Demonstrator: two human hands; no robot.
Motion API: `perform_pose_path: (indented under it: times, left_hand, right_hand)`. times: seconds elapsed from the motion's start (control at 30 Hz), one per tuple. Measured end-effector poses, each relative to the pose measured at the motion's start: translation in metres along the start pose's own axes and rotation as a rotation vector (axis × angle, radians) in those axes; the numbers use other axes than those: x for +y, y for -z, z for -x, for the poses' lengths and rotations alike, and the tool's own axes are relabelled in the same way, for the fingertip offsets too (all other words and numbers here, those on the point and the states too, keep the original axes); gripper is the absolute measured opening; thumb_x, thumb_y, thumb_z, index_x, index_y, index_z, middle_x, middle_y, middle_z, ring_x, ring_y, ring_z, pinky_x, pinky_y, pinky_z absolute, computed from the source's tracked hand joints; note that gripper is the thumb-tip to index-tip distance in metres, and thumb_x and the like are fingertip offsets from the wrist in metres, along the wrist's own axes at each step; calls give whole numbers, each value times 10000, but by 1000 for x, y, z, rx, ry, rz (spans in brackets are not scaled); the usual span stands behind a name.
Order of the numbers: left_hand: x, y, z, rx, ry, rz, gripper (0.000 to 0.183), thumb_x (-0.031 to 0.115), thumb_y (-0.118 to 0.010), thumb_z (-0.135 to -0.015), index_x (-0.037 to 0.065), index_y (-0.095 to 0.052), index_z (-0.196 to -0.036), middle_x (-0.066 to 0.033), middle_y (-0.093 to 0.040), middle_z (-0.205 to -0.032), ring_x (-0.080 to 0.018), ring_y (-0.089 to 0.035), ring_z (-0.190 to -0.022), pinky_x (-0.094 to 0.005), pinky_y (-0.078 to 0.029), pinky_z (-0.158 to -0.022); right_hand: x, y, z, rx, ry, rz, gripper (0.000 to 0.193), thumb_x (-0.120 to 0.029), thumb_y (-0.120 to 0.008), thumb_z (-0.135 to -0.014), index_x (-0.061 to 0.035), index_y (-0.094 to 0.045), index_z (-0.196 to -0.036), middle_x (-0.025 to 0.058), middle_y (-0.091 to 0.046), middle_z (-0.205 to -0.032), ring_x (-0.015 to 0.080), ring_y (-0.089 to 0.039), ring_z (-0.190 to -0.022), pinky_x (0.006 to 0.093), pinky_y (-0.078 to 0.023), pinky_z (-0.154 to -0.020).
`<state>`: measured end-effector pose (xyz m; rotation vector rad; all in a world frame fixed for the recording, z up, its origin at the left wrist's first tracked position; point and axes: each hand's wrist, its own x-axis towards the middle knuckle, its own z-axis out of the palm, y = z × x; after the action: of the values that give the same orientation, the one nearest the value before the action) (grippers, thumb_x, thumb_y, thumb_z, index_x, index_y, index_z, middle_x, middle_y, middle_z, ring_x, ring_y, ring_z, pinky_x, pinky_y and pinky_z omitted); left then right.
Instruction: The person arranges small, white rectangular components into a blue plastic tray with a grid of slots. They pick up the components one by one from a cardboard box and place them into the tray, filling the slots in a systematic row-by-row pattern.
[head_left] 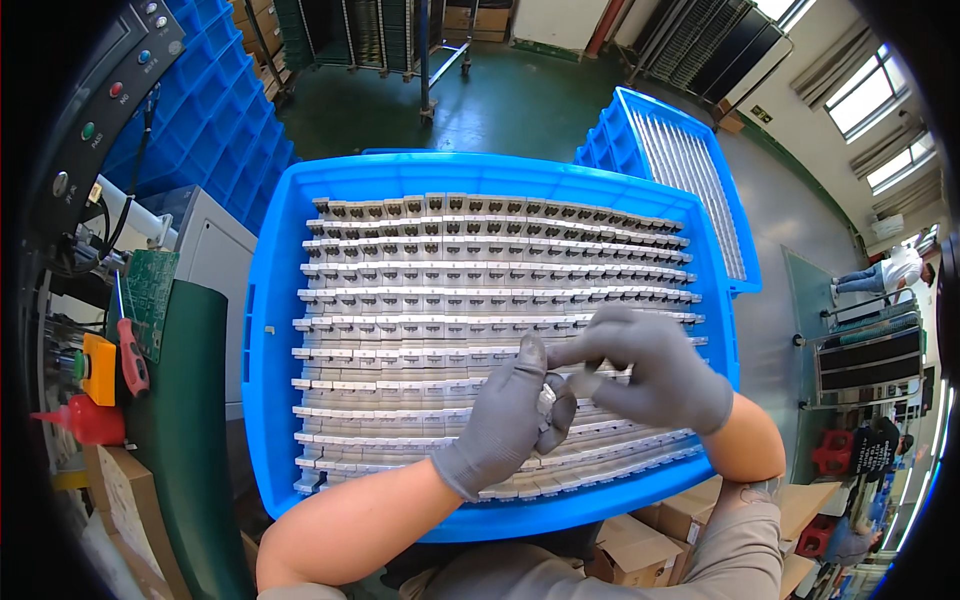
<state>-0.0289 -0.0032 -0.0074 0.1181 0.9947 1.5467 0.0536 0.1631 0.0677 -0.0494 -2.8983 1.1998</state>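
Note:
Both of my hands wear grey gloves and meet above the near right part of a large blue crate [263, 330]. Between the thumb and curled fingers of my left hand [503, 425] is a small silvery part [547, 400], mostly covered by the glove. My right hand [655, 370] is close beside it, fingers bent toward the left thumb and slightly blurred. Whatever its fingertips pinch is hidden. Beneath, the crate holds many rows of pale grey block-like modules [430, 300], packed tightly side by side; the far rows show dark openings.
Another blue crate [735, 230] with pale rows stands at the far right. To the left are stacked blue crates [215, 110], a control panel with buttons [110, 95], a green circuit board [150, 300], a red-handled screwdriver [133, 360] and a red bottle [90, 420]. Cardboard boxes [640, 550] lie below.

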Motion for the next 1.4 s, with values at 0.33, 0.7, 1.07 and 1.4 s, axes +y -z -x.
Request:
perform_pose_path:
  times: [0.33, 0.7, 1.07, 1.4]
  left_hand:
    - [-3, 0, -3, -78, -49, -48, 628, 572, -287, -1079, 51, -618, -1194, -23, -563, -729, -91, -463, -529, -239, -350, -452]
    - [4, -5, 0, -12, -7, -129, 470, 432, -339, -1107, 33, -581, -1049, -31, -503, -655, -107, -434, -493, -249, -349, -451]
    - [3, -6, -3, -29, -2, -170, 453, 368, -352, -1114, -26, -575, -1099, -36, -476, -645, -105, -383, -483, -264, -338, -435]
    - [1, -4, -2, -29, 23, -158, 431, 344, -366, -1113, -31, -578, -1096, -39, -478, -670, -103, -374, -503, -267, -349, -445]
  right_hand:
    - [3, -14, 7, -102, 17, -45, 141, -110, -725, -855, -46, -688, -974, 127, -679, -930, 324, -664, -833, 405, -543, -736]
    - [22, -26, 19, 211, 352, 275, 242, -123, -761, -833, -114, -646, -1045, 92, -633, -871, 301, -640, -740, 402, -520, -633]
    - [182, 74, -18, 505, -112, 463, 66, -85, -683, -909, -31, -685, -948, 137, -648, -953, 327, -657, -904, 390, -526, -814]
    - [204, 57, -29, 489, -159, 441, 89, -115, -689, -908, -54, -725, -963, 113, -647, -985, 309, -657, -905, 386, -532, -824]
